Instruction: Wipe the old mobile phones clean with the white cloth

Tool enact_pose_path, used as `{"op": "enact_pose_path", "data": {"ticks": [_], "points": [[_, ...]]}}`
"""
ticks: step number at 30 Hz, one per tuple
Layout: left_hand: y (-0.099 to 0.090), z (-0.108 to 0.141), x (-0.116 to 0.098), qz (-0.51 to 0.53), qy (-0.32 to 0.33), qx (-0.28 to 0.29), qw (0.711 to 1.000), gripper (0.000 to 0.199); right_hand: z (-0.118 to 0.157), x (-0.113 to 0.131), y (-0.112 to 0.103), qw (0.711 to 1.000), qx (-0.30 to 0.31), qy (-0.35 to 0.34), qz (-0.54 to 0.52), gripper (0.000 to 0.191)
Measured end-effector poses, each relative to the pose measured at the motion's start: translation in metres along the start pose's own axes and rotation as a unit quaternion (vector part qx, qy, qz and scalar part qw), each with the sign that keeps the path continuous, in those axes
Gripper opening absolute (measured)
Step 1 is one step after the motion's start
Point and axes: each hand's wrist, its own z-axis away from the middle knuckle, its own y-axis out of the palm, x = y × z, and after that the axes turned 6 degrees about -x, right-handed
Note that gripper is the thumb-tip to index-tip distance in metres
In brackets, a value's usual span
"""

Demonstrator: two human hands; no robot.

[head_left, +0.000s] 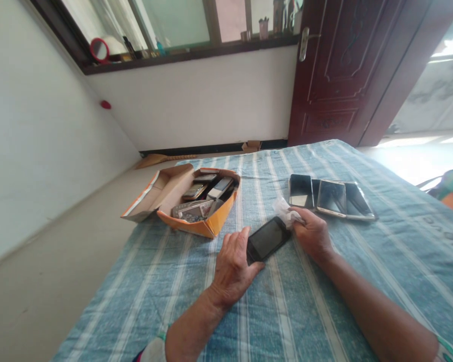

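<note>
A dark mobile phone is held at a tilt over the striped bedcover, its screen facing up. My left hand grips the phone's lower left end, thumb along the near edge and fingers at the far side. At the opposite end, my right hand is closed on a crumpled white tissue, which touches the phone's upper right corner. The fingertips under the tissue are partly hidden.
Left of my hands stands an open orange cardboard box holding several old phones and parts. To the right, several phones and a tablet-like device lie together on the blue striped cover. Beyond are a wall and a brown door.
</note>
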Motion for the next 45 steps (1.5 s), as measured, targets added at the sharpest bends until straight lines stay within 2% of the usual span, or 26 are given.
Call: {"op": "enact_pose_path", "data": {"ticks": [3, 7, 11, 17, 25, 35, 40, 45], "points": [[0.000, 0.000, 0.000, -0.006, 0.006, -0.009, 1.000, 0.082, 0.000, 0.000, 0.000, 1.000, 0.000, -0.016, 0.001, 0.030], [0.000, -0.001, -0.001, -0.009, 0.012, -0.019, 1.000, 0.085, 0.003, 0.001, 0.002, 0.997, 0.012, -0.073, 0.008, 0.030], [-0.001, -0.001, -0.001, -0.005, 0.012, -0.026, 1.000, 0.089, 0.011, 0.002, 0.009, 0.993, 0.049, -0.099, 0.030, 0.038], [0.003, 0.002, 0.002, 0.022, -0.025, -0.014, 0.999, 0.095, 0.026, 0.008, 0.018, 0.977, 0.108, -0.150, 0.110, 0.053], [0.006, 0.003, 0.008, 0.058, -0.080, 0.025, 0.995, 0.096, 0.025, 0.015, 0.017, 0.956, 0.173, -0.185, 0.148, 0.046], [0.006, 0.001, 0.005, 0.019, -0.093, 0.033, 0.995, 0.095, 0.035, 0.036, 0.023, 0.934, 0.226, -0.270, 0.061, 0.027], [0.008, 0.003, 0.007, -0.009, -0.057, -0.005, 0.998, 0.093, 0.038, 0.046, 0.031, 0.909, 0.290, -0.298, -0.031, 0.019], [0.011, 0.004, 0.013, -0.005, -0.024, -0.014, 1.000, 0.089, 0.035, 0.051, 0.032, 0.878, 0.346, -0.307, -0.120, 0.024]]}}
